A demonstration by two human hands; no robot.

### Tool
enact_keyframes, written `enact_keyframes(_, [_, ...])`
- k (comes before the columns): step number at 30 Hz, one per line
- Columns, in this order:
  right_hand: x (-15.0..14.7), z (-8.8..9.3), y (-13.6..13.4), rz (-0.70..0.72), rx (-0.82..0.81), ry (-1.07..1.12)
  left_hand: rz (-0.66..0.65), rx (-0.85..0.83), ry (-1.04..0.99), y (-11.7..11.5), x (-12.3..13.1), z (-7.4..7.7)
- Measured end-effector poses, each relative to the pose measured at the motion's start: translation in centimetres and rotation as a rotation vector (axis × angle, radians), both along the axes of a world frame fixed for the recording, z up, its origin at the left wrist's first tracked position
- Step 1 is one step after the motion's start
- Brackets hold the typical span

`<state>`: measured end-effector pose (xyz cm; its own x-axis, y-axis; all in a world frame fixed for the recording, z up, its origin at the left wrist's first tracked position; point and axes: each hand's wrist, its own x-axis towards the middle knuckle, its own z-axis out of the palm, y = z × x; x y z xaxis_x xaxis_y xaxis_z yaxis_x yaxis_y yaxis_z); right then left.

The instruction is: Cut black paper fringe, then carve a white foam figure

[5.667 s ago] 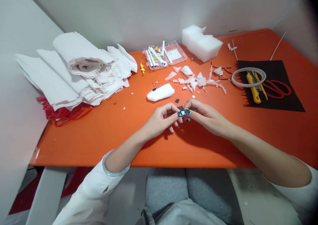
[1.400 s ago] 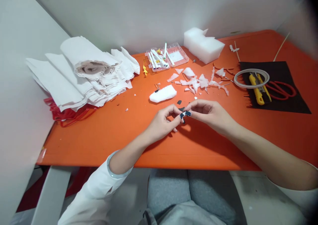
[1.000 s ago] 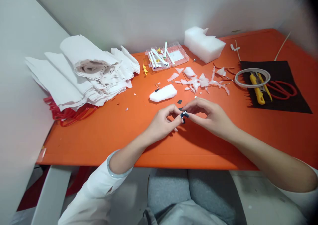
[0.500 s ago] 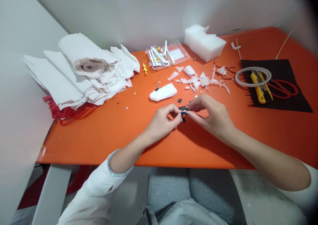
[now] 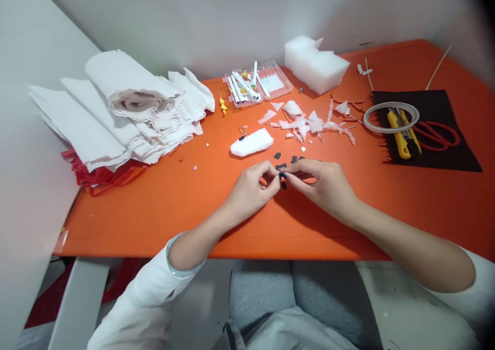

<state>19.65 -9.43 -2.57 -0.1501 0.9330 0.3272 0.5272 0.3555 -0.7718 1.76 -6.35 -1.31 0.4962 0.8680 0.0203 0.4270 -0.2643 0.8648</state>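
Observation:
My left hand (image 5: 257, 186) is closed, its thumb and forefinger pinching a small black piece (image 5: 282, 176) from the left. The fingertips of my right hand (image 5: 323, 181) are pressed on the same piece from the right, so both hands meet on it just above the table. The fingers cover most of it, and its exact shape cannot be made out. Several small black cut bits (image 5: 277, 155) lie around and behind the fingertips. Beyond them rests an elongated white foam piece (image 5: 252, 143) with a small black bit and thin wires at its far side.
On the orange table (image 5: 162, 221) are stacked white sheets (image 5: 104, 118), a clear box (image 5: 284, 93) of markers, a white foam block (image 5: 317, 66) and foam scraps (image 5: 305, 126). At right, a tape roll (image 5: 367, 125), yellow cutter (image 5: 403, 146) and red-handled scissors (image 5: 439, 145) lie on black sheet (image 5: 460, 156).
My right forefinger, raised and apart from the thumb before, has come down onto the black piece. A small white patch seen at the fingertips no longer shows. The view has shifted slightly.

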Motion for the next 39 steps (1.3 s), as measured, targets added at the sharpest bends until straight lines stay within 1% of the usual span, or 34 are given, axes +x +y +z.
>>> enact_keyframes(5, [0.17, 0.42, 0.03, 0.011, -0.111, 0.053, -0.02, 0.06, 0.029, -0.01, 0.05, 0.21])
enact_keyframes(11, [0.24, 0.71, 0.25, 0.023, -0.188, 0.109, -0.014, 0.049, 0.032, -0.01, -0.04, 0.3])
enact_keyframes(16, [0.23, 0.66, 0.29, 0.029, -0.196, 0.144, -0.026, 0.053, 0.034, -0.02, -0.08, 0.24])
enact_keyframes(23, [0.26, 0.79, 0.29, 0.039, -0.212, 0.128, -0.03, 0.044, 0.027, -0.01, -0.08, 0.14])
enact_keyframes(31, [0.33, 0.3, 0.3, 0.048, -0.186, 0.123, -0.037, 0.081, 0.05, 0.04, -0.07, 0.09])
enact_keyframes(39, [0.31, 0.32, 0.27, 0.046, -0.155, 0.06, -0.043, 0.107, 0.087, -0.01, -0.13, -0.04])
